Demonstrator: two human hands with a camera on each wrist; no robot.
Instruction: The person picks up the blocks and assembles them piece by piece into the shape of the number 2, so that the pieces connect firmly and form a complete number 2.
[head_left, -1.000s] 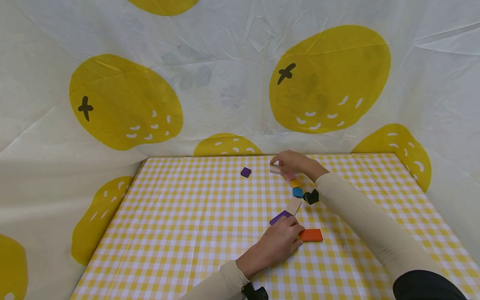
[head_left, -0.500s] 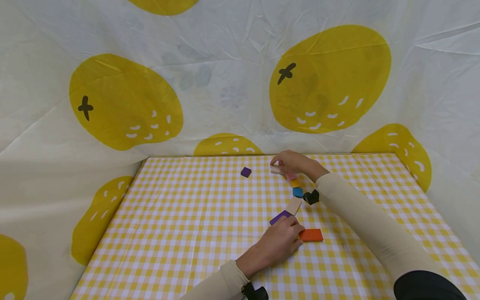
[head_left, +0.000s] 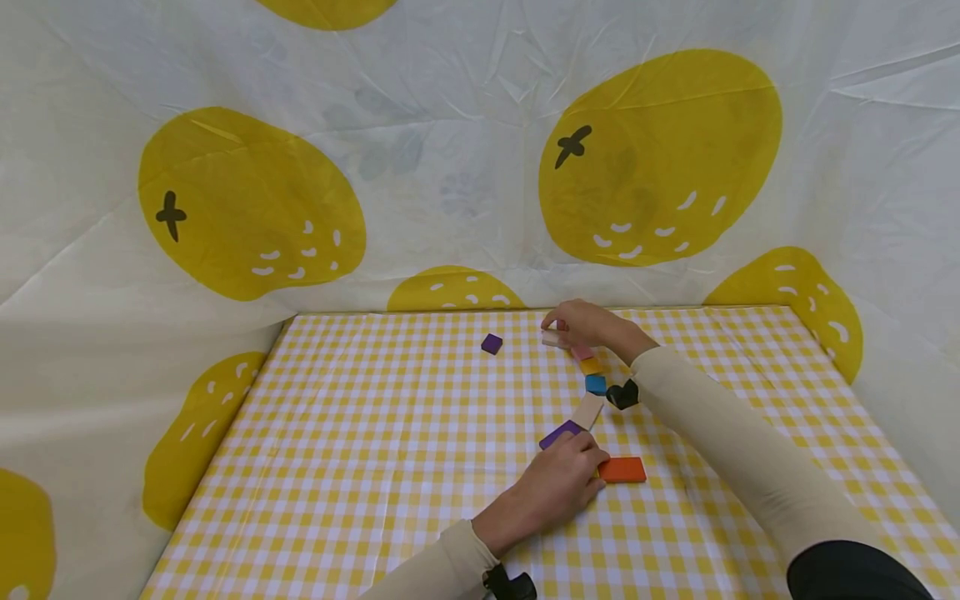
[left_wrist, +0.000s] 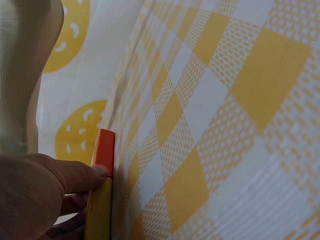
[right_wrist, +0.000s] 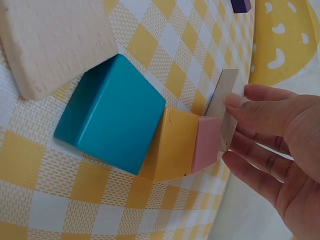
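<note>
At the far side of the table, my right hand [head_left: 588, 323] pinches a pale wooden block [right_wrist: 223, 107] between thumb and fingers. That block's end meets a pink block [right_wrist: 206, 142]. A yellow-orange block [right_wrist: 176, 145], a blue block [right_wrist: 117, 115] and a flat beige block [head_left: 588, 411] continue the curved row, then a purple block [head_left: 561, 434]. Nearer, my left hand [head_left: 551, 479] grips a yellow block [left_wrist: 99, 210], which the hand hides in the head view. The left thumb lies where this block meets an orange-red block [left_wrist: 104, 150].
A small purple block [head_left: 491, 344] lies apart, left of the right hand. The table carries a yellow-and-white checked cloth [head_left: 375, 433]. Behind it hangs a white sheet [head_left: 450, 167] printed with yellow fruit. The right wrist's black camera [head_left: 622, 394] sits close beside the blue block.
Hardly anything differs. The pale wooden block under the right hand has shifted very slightly to the right; the left hand and the other blocks stay in place.
</note>
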